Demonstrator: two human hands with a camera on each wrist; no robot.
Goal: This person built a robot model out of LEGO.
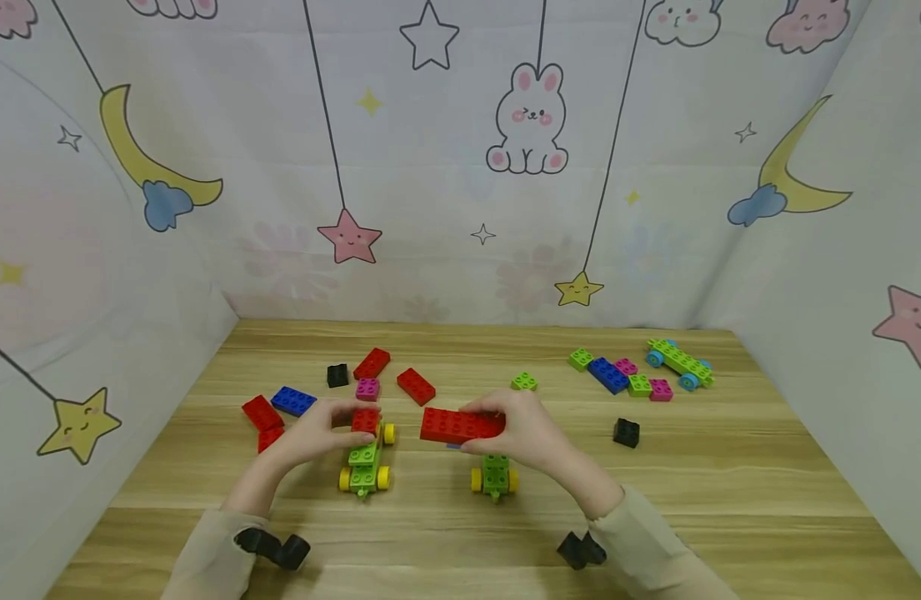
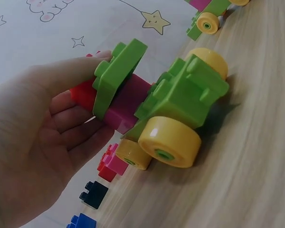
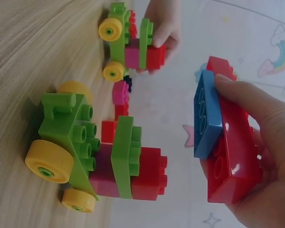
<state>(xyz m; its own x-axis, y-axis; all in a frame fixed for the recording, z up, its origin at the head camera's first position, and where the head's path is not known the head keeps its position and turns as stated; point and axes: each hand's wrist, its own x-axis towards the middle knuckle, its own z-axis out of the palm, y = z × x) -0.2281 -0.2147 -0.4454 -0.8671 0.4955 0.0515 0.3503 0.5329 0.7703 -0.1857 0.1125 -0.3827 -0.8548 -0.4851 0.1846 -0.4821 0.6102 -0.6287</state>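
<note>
My left hand grips the upper part of a toy brick car. The car has a green base on yellow wheels, then a purple brick, a green plate and a red brick on top. A long red building brick is in my right hand, held above the table. Under that brick, a thinner blue brick is attached. Just below stands a second car of like build, touched by neither hand; my right hand partly covers it in the head view.
Loose red bricks, a blue brick and a black brick lie at the left and back. To the right are another black brick, several small bricks and a green car base with blue wheels. Printed cloth walls surround the table.
</note>
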